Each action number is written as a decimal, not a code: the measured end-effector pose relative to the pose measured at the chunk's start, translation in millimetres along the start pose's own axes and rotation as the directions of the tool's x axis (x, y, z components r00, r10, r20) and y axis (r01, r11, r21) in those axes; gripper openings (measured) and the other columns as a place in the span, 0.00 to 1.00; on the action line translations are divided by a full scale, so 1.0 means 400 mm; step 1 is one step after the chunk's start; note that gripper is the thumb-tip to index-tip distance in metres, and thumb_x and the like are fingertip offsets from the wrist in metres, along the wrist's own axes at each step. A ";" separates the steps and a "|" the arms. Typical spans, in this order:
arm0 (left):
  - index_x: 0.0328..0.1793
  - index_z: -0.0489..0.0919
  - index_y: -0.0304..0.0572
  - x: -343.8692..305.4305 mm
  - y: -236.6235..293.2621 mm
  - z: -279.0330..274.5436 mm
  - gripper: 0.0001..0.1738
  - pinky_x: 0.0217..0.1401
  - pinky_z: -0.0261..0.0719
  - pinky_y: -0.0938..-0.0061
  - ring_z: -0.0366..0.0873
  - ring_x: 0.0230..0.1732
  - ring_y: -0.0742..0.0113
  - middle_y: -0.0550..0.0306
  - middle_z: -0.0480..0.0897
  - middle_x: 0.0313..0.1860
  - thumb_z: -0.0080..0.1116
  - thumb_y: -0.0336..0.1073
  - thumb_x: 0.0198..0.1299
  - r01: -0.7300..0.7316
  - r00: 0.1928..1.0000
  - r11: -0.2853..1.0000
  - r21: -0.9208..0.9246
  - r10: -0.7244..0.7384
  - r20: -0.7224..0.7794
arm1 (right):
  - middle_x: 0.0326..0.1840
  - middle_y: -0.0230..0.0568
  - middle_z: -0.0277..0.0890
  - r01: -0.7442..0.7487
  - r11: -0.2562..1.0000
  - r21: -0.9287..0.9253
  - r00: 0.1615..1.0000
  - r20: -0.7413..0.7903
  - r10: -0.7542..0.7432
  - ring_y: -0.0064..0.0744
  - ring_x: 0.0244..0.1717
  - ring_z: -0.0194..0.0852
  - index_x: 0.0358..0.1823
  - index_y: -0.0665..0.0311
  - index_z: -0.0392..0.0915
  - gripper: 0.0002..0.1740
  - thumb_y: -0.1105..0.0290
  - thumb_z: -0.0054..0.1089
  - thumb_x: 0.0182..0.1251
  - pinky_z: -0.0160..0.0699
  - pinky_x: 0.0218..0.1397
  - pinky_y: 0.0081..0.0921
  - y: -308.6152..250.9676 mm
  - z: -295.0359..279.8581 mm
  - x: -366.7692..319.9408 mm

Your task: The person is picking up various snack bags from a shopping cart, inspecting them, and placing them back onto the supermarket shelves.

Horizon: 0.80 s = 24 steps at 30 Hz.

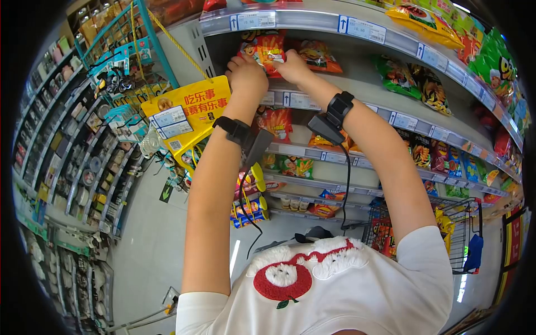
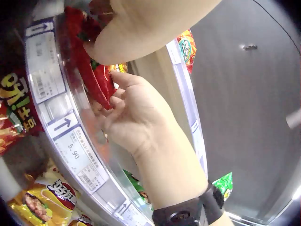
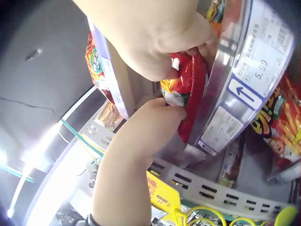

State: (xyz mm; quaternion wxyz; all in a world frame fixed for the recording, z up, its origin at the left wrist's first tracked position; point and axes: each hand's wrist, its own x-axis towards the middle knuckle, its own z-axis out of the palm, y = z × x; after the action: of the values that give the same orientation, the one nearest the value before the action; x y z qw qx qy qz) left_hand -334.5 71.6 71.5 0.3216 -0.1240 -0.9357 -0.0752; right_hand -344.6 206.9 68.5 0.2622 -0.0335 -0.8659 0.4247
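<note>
Fingers of the left hand curl against the left side of the red snack bag, right hand pinches its crimped edge — both clamped on the bag, arms stretched up. It stands upright at the front of the shelf, right behind the price rail. I'd work it by the seams, not the puffed middle — keep the bottom edge clear of the rail lip, move both hands together so it doesn't twist, and leave the orange bag beside it alone.

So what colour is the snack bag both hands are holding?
Red with yellow-orange print; the snack bag shows best in the head view.
</note>
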 end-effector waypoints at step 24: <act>0.71 0.51 0.38 -0.013 0.054 0.082 0.42 0.63 0.52 0.45 0.57 0.62 0.36 0.28 0.60 0.59 0.49 0.51 0.54 0.035 0.996 0.987 -0.159 -0.022 0.081 | 0.38 0.61 0.76 0.197 0.898 -0.394 0.980 0.077 -0.181 0.54 0.43 0.76 0.38 0.75 0.73 0.24 0.63 0.65 0.42 0.75 0.46 0.39 0.032 0.000 0.042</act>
State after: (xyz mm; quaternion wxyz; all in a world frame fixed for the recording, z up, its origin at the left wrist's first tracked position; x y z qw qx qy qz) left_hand -343.7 98.4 43.8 0.2724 -0.1389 -0.9403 -0.1497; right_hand -361.2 219.9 66.0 0.2730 0.0060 -0.9383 0.2122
